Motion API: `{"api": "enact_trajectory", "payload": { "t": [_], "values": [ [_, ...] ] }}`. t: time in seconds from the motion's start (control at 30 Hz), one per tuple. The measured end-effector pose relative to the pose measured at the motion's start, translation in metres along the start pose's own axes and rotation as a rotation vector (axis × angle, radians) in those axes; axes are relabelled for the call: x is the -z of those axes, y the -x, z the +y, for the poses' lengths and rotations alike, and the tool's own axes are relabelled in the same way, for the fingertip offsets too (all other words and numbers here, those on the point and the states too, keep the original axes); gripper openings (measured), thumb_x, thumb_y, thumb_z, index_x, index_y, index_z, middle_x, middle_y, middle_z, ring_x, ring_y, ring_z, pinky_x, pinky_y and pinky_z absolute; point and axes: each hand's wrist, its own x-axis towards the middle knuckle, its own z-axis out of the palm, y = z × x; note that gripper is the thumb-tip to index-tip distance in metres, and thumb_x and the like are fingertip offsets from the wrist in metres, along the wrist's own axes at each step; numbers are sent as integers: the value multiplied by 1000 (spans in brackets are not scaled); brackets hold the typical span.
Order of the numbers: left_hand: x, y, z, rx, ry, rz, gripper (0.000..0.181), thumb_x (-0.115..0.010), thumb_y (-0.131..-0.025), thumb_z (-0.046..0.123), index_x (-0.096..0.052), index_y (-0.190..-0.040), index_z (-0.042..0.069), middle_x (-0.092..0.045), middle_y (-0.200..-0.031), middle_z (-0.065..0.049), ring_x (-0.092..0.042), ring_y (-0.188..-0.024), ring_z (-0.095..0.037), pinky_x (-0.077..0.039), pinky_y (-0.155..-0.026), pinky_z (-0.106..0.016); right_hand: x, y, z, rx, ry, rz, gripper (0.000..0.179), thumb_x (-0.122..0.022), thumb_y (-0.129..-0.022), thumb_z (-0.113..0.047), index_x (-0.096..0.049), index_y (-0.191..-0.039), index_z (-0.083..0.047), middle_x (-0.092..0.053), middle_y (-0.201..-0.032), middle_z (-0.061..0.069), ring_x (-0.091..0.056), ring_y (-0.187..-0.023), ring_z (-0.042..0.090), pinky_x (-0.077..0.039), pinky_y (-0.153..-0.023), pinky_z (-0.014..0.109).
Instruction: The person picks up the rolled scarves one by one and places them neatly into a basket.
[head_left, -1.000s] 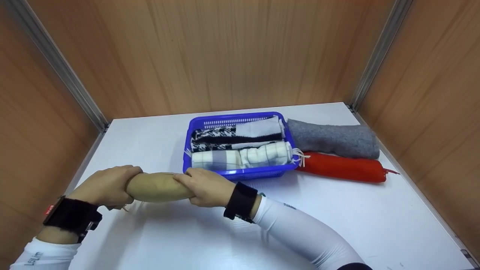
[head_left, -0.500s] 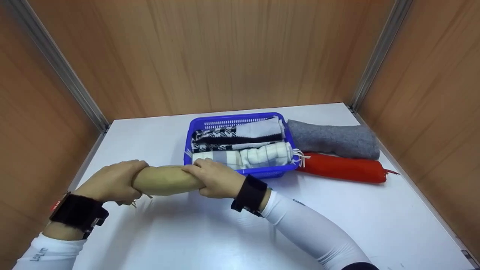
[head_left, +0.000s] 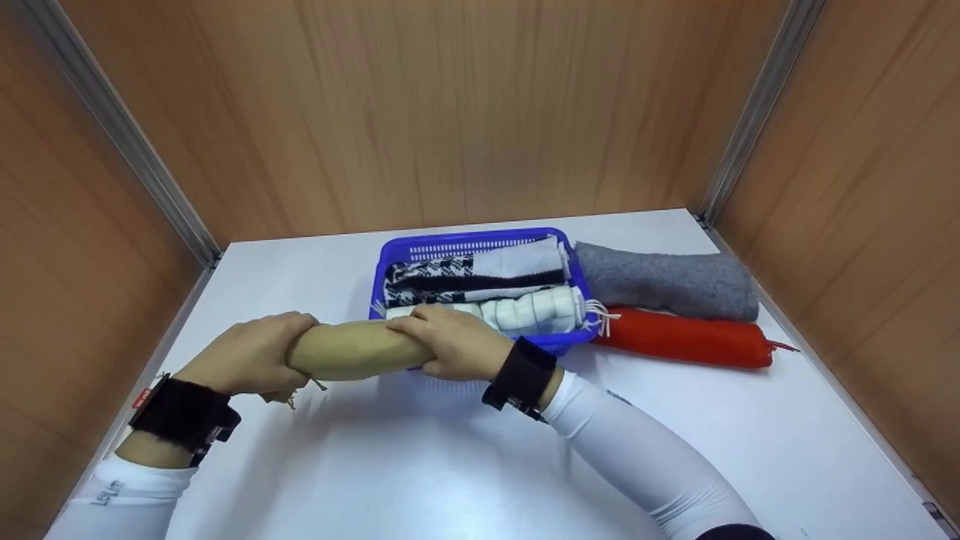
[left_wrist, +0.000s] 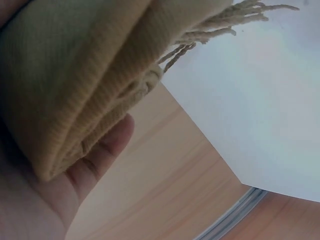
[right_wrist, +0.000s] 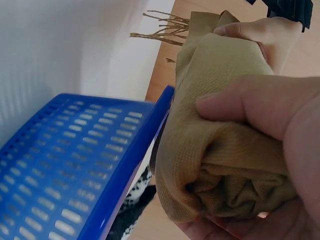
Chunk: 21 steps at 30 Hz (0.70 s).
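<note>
Up closest, wearing two white sleeves [head_left: 637,457] and two black wristbands [head_left: 523,375], and gripping one tan roll [head_left: 356,351] with both hands! Clasping its left end in the left hand [head_left: 251,352], with fingers wrapped round; pinching its right end in the right hand [head_left: 461,343], with thumb on top and fingers underneath. Holding it raised over the white table [head_left: 465,465], overlapping the near left corner of one blue basket [head_left: 472,235] in the head view. Impossible to tell whether touching the rim. Trailing tan fringe [left_wrist: 220,30] near the left hand.

Into the basket now, counting two rolls: in front, one white checked roll [head_left: 532,309], partly hidden by the right hand and spilling white fringe [head_left: 602,315] past the right rim; behind, one black-and-white roll [head_left: 487,270]. Over to the right, counting two more on the table: one red roll [head_left: 682,336], then, farther back, one grey roll [head_left: 667,281]. Farthest off, walled in by three wooden panels [head_left: 465,112].
</note>
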Motion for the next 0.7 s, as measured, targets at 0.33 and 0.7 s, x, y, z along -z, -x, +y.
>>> {"api": "enact_trajectory", "payload": {
  "t": [0.33,0.7],
  "values": [
    [-6,-13,6,-18,25,7,52,-88,-72,15,-71,-121,23,-73,-102,5,-68,-85,-16,-57,-74,-39,6,7,15,-5,-15,4,71,-84,-89,-10,-59,-154,-15,-68,-132,12,-68,-121,30,-59,-106,46],
    [-11,-25,14,-57,25,38,53,-89,-73,17,-71,-123,21,-74,-104,5,-69,-87,-17,-59,-77,-43,14,14,28,-28,-50,-14,74,-81,-87,-3,-58,-156,-15,-67,-138,14,-68,-125,32,-57,-111,48]
  ]
}}
